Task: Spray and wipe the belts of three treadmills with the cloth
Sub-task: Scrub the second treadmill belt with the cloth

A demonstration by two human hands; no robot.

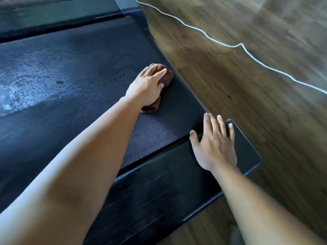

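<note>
Head view. One treadmill belt [70, 76] is in view, dark and textured, filling the left and centre of the frame. One brown cloth [168, 79] lies on the belt near its right edge, in the middle distance.

The left hand [147, 86] rests on top of the cloth. Its fingers [159, 73] are extended and laid flat over the fabric, pressing it to the belt; they are not curled round it. Cloth shows beyond the fingertips on the far side and again below the heel of the hand on the near side. The thumb is hidden, so whether it tucks under the fabric cannot be told.

The right hand [214, 145] lies flat, with fingers [208, 124] spread and straight, holding nothing. It rests on the black end cover [159, 191] at the near right corner of the treadmill, the fingertips reaching towards the belt's edge. The hands are well apart.

One pale, wet-looking patch [17, 89] marks the belt at far left, though blur makes this reading tentative. One light-coloured cable [230, 45] runs across the wooden floor [256, 94] to the right of the machine.

Count: two hands, one cloth, one treadmill, one cable.
</note>
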